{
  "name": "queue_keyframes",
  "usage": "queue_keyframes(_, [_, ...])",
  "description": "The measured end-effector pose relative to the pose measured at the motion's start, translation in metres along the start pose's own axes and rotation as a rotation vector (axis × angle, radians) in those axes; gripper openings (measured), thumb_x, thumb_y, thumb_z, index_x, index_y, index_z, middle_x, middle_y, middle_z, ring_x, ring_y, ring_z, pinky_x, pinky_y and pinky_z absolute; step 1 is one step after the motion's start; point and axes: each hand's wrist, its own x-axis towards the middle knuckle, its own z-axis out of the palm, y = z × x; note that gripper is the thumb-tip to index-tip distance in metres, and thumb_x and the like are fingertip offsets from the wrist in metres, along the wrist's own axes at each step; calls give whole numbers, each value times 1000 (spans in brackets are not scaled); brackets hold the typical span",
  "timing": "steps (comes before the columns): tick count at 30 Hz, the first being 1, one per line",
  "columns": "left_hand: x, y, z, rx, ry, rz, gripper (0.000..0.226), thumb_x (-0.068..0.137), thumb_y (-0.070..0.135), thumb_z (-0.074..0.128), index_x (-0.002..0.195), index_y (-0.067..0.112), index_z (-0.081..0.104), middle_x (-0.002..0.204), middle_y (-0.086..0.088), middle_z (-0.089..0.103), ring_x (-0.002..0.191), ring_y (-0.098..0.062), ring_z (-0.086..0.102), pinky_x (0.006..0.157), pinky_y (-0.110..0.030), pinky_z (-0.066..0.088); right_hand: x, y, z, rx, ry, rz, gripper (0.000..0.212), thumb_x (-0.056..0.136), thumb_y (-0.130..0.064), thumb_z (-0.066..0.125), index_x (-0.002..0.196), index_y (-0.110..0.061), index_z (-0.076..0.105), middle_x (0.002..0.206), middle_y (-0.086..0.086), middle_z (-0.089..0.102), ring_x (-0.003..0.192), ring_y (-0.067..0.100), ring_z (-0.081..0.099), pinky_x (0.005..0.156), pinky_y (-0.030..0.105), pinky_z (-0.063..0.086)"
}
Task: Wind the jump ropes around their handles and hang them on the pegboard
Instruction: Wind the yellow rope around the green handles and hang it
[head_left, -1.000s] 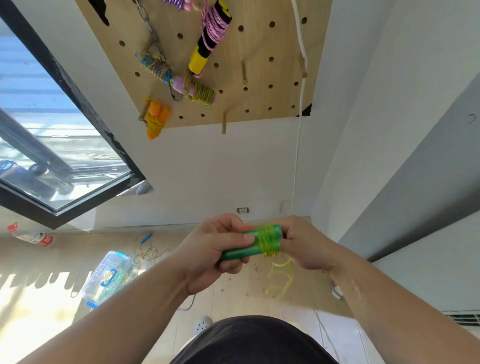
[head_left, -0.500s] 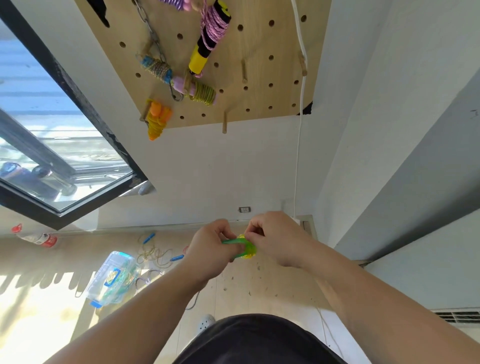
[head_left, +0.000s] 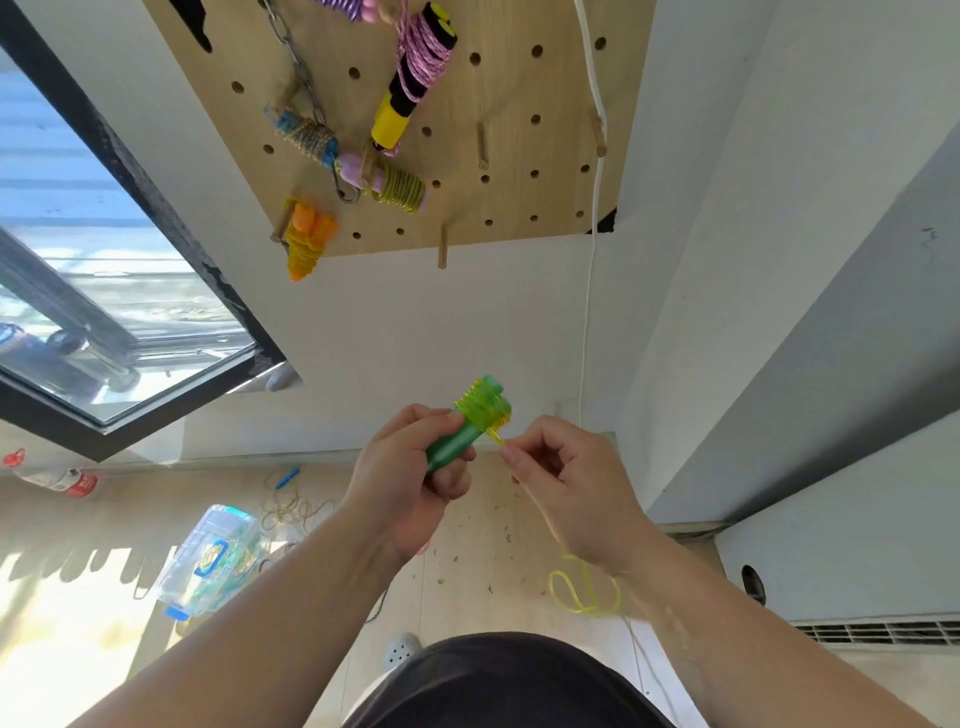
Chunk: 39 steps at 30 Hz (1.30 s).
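Observation:
My left hand (head_left: 410, 486) grips the green jump-rope handles (head_left: 470, 423), which point up and to the right. Yellow cord is wound around their upper end. My right hand (head_left: 563, 483) pinches the yellow rope (head_left: 496, 440) just beside the coil; a loose loop of it hangs below my right wrist (head_left: 584, 592). Above, the wooden pegboard (head_left: 519, 197) carries several wound ropes: an orange one (head_left: 306, 241), a blue one (head_left: 306, 137), a pink one (head_left: 389, 182) and a black-and-yellow one (head_left: 410, 88). Bare pegs stick out at the board's lower right (head_left: 442, 249).
A window (head_left: 104, 291) fills the left. On the floor lie a clear plastic box (head_left: 213, 558), a loose rope with blue handles (head_left: 291, 504) and a red-capped bottle (head_left: 52, 475). A white cable (head_left: 589, 291) runs down the wall. A grey wall stands at right.
The handles tilted up toward the wall in my left hand. My right hand drew away from the coil to the right, pulling out a short stretch of yellow rope.

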Motion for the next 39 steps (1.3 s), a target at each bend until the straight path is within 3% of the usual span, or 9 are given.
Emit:
queue_keyframes(5, [-7, 6, 3, -13, -143, -34, 14, 84, 9, 64, 74, 8, 54, 66, -16, 53, 38, -15, 33, 51, -28, 26, 1, 6, -12, 163, -91, 72, 17, 98, -16, 66, 82, -22, 67, 68, -6, 63, 61, 2, 52, 60, 15, 40])
queue_keyframes(11, [-15, 6, -12, 113, -360, -137, 18, 80, 3, 72, 74, 12, 58, 64, -18, 53, 37, -13, 32, 43, -22, 31, 13, 12, -33, -56, -392, 50, 25, 97, -35, 62, 95, -14, 75, 58, -14, 44, 55, 5, 36, 56, 21, 31])
queue_keyframes(13, [-17, 5, -16, 221, -441, -155, 13, 80, 3, 68, 78, 9, 57, 63, -16, 53, 39, -15, 39, 42, -22, 31, 21, 11, -40, -177, -506, 66, 37, 95, -44, 62, 90, -10, 73, 63, -5, 48, 59, 8, 40, 58, 26, 33])
queue_keyframes(16, [-18, -3, -23, 500, -492, -148, 16, 78, 5, 73, 81, 11, 59, 70, -18, 57, 53, -24, 51, 41, -21, 31, 35, 6, -49, -351, -691, 42, 21, 98, -36, 65, 87, -20, 72, 73, -1, 62, 67, 7, 50, 65, 29, 41])
queue_keyframes(20, [-11, -12, -28, 942, -451, -57, 27, 88, 16, 76, 73, 30, 59, 74, -15, 63, 61, -25, 49, 47, -25, 34, 50, -2, -43, -496, -754, 76, 12, 97, -30, 66, 93, -23, 75, 82, 1, 69, 71, 6, 53, 70, 29, 43])
queue_keyframes(24, [4, -19, -29, 1178, -191, 84, 18, 82, 35, 75, 76, 33, 58, 77, -5, 73, 58, -14, 57, 56, -28, 44, 49, -7, -20, -640, -604, 38, 18, 98, -30, 61, 91, -20, 75, 79, -7, 67, 72, 9, 58, 70, 30, 46])
queue_keyframes(30, [13, -22, -20, 715, 51, 56, 26, 82, 22, 77, 83, 14, 53, 67, -15, 61, 56, -22, 44, 50, -30, 29, 26, -8, 4, -558, -263, -27, 26, 101, -27, 51, 92, -16, 73, 73, 1, 64, 69, 20, 58, 68, 44, 51])
queue_keyframes(35, [17, -15, -9, 402, 119, -2, 22, 95, 6, 66, 84, 8, 48, 67, -19, 56, 43, -17, 33, 43, -25, 24, 6, -4, 10, -439, -100, -138, 30, 104, -27, 52, 129, -29, 67, 88, -16, 62, 82, 4, 54, 77, 29, 46])
queue_keyframes(39, [18, -2, -4, 114, 132, 2, 22, 99, 6, 60, 81, 8, 48, 62, -15, 54, 42, -16, 34, 42, -25, 29, -6, 13, 5, -246, -50, -35, 27, 101, -42, 52, 123, -46, 67, 86, -26, 65, 79, 2, 61, 76, 31, 53])
